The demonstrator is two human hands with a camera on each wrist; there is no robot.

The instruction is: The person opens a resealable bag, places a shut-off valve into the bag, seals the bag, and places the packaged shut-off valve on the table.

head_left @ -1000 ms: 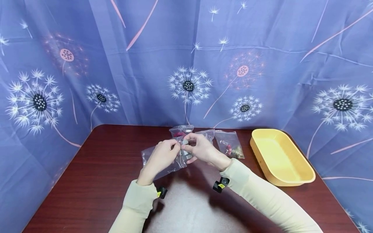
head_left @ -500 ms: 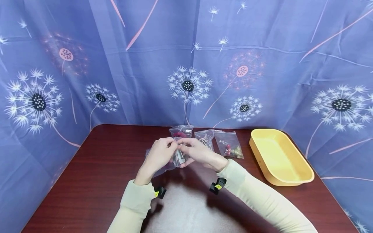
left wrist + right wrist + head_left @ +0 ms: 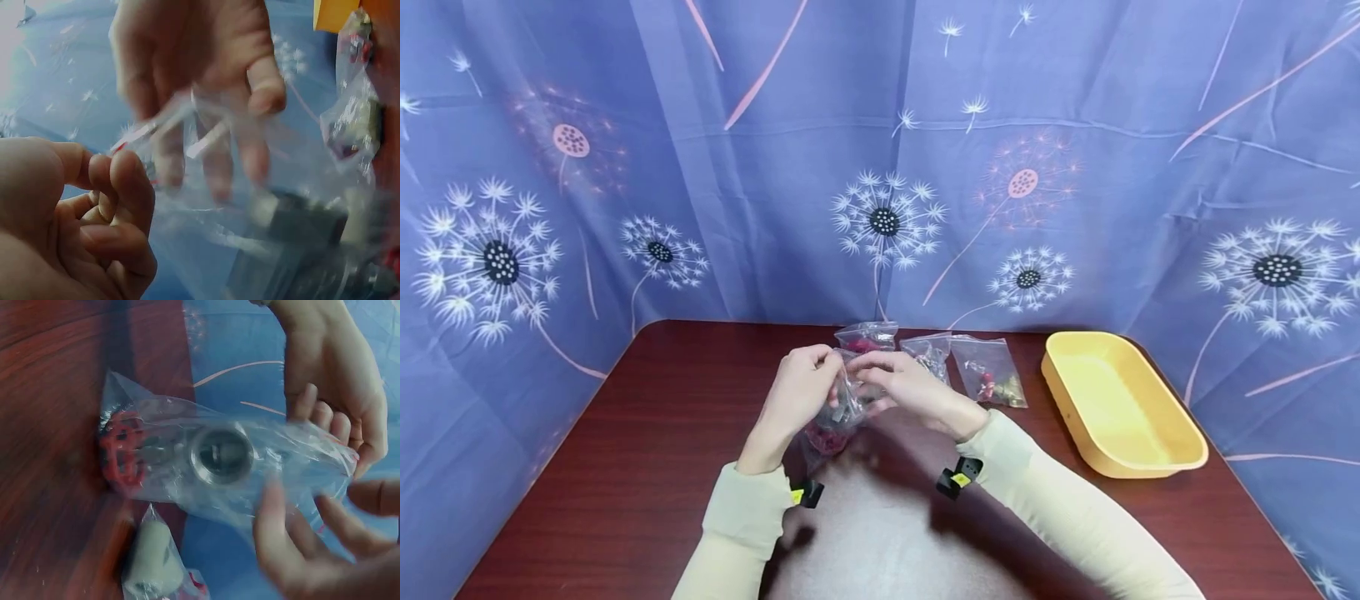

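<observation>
A clear zip bag [image 3: 847, 408] hangs upright between the two hands above the table. Its upper edge is pinched between the thumb and fingers of my left hand [image 3: 795, 392]. My right hand [image 3: 917, 396] is on the bag's right side, fingers spread and fairly straight near the mouth; blur hides whether they are inside it or only against the film. Through the plastic, the right wrist view shows a round metal fitting [image 3: 200, 456] and, lower down, a red openwork piece like a valve handwheel [image 3: 125, 453]. Dark metal parts [image 3: 290, 219] look blurred in the left wrist view.
Behind the hands lie more clear zip bags: one with red contents [image 3: 865, 336], one with metal parts [image 3: 931, 354], one with red and brass-coloured pieces [image 3: 988, 371]. A yellow bin [image 3: 1120, 408] stands on the right of the dark red table [image 3: 625, 467], backed by a patterned blue curtain [image 3: 760, 208].
The bag has turned upright and shifted left with my left hand; red contents now show at its bottom. My right fingers, pinching the bag's edge before, have spread apart.
</observation>
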